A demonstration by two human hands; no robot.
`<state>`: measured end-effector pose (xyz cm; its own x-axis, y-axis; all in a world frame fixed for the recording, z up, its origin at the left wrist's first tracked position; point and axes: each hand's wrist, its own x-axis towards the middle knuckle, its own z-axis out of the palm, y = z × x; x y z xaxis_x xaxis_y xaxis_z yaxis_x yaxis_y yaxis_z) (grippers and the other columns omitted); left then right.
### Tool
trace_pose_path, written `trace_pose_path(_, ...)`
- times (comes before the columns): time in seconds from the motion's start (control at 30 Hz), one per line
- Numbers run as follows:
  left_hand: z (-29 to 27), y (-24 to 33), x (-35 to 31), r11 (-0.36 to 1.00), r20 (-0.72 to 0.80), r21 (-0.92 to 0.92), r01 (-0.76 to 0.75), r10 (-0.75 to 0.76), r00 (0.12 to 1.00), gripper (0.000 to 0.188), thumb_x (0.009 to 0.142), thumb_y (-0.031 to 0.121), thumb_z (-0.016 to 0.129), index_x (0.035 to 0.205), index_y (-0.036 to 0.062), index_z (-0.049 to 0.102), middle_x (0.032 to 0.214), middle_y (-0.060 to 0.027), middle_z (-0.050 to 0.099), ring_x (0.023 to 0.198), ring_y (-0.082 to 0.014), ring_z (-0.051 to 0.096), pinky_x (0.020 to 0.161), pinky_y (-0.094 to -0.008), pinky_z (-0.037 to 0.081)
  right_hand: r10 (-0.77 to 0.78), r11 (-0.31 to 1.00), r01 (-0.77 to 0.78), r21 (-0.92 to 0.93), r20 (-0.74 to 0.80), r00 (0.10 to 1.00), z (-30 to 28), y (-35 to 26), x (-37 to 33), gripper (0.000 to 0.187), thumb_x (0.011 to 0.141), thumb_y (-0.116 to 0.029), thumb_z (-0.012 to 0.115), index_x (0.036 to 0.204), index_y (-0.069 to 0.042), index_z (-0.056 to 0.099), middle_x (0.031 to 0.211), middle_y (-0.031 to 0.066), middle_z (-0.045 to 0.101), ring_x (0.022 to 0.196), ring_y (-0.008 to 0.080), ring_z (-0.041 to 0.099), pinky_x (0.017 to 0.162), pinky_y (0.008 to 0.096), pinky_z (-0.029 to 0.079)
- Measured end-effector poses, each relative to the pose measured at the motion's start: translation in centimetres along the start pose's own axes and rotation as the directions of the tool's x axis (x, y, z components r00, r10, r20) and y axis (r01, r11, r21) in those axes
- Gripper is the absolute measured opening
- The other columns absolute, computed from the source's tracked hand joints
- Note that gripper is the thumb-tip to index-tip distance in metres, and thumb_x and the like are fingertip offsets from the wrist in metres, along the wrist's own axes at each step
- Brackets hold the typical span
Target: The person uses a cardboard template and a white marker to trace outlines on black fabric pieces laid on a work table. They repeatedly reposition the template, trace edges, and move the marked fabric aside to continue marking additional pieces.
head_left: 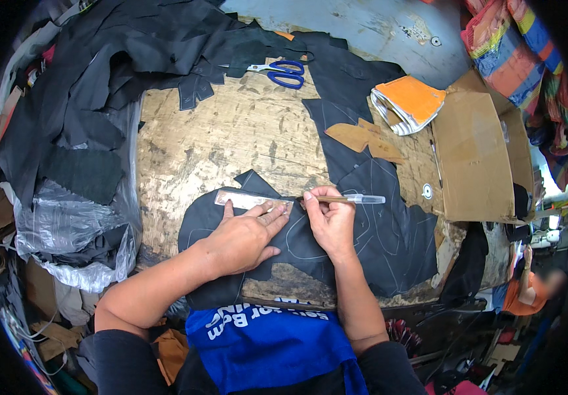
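Leather piece (257, 224): a dark sheet laid flat at the near edge of the tabletop (211, 141), pressed down under both hands; its long axis runs left to right.
Progress: curved pale outlines are already drawn on the sheet near the right hand and on the larger dark sheet (389, 217) beside it; no cuts along those lines can be seen, and the line along the ruler looks, at a guess, only begun.
Left hand (241, 240): laid flat and spread, fingers pressed on the ruler; nothing is clasped.
Right hand (330, 220): grip closed on the pen, pinched near its tip.
Ruler (252, 201): a clear strip held on the sheet's upper part, long axis left to right, slightly tilted, its right end just beside the pen's tip.
Pen (350, 199): lies almost level, tip pointed left toward the ruler's end, clear cap end pointed right.
Scissors (282, 72): blue-handled, well apart at the far side, untouched.
Templates (363, 138): tan card shapes on the dark sheet, near a cardboard box (475, 158).
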<state>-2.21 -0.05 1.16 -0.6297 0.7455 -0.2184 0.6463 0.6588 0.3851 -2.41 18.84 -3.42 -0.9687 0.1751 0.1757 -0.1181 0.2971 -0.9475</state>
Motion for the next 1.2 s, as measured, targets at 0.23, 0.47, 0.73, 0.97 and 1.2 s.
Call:
trace_pose_path(0.23,-3.1,-1.8,2.3,0.95,0.144,-0.308,0.053,-0.009,0.99,0.04,0.095,0.031,0.045,0.126,0.0054,0.05,0.105,-0.0199,0.062,0.096,-0.0402,0.057,0.084,-0.0504,0.044,-0.252,0.913,0.291,-0.287,0.164,0.954,0.3,-1.7,-0.7,0.009,0.077,-0.001,0.066,0.075,-0.001,0.057,0.074,0.0144,0.062,0.067,0.0319,0.06,0.061,0.0356,0.049)
trace_pose_path(0.47,-6.0,-4.8,6.7,0.796,0.533,-0.485,0.361,-0.058,0.844,0.078,0.092,0.067,0.016,0.124,0.0104,0.059,0.115,-0.0155,0.063,0.097,-0.0275,0.061,0.088,-0.0357,0.045,-0.207,0.958,0.254,-0.136,0.29,0.934,1.4,-3.3,-2.4,0.008,0.078,-0.004,0.068,0.08,-0.001,0.061,0.075,0.0143,0.064,0.067,0.0284,0.063,0.063,0.0336,0.05)
trace_pose_path(0.73,-7.2,-6.6,7.8,0.712,0.651,-0.553,0.432,0.047,0.757,0.094,0.084,0.078,0.016,0.147,0.009,0.023,0.138,-0.0061,0.048,0.104,-0.0274,0.059,0.077,-0.0405,0.052,-0.239,0.964,0.264,-0.023,0.352,0.905,8.1,-2.8,-1.1,0.011,0.082,-0.012,0.066,0.09,-0.004,0.064,0.085,0.0141,0.066,0.081,0.0286,0.064,0.074,0.0355,0.05)
trace_pose_path(0.97,-7.4,-6.5,8.0,0.743,0.668,-0.502,0.443,0.008,0.744,0.094,0.082,0.08,0.015,0.148,0.0128,0.02,0.14,-0.0058,0.046,0.12,-0.0285,0.049,0.088,-0.0438,0.048,-0.359,0.855,0.44,-0.276,0.297,0.885,7.5,-3.9,-1.0,0.006,0.078,-0.005,0.063,0.084,-0.003,0.062,0.074,0.0152,0.064,0.075,0.032,0.063,0.065,0.0391,0.05)
trace_pose_path(1.2,-7.6,-5.8,7.4,0.736,0.623,-0.52,0.434,-0.021,0.782,0.093,0.082,0.08,0.014,0.146,0.0139,0.029,0.138,-0.0079,0.048,0.125,-0.0249,0.046,0.092,-0.0421,0.045,-0.344,0.903,0.411,-0.126,0.363,0.866,8.7,-3.7,-0.7,0.007,0.081,-0.012,0.062,0.079,-0.005,0.062,0.074,0.0165,0.063,0.073,0.032,0.062,0.066,0.0407,0.05)
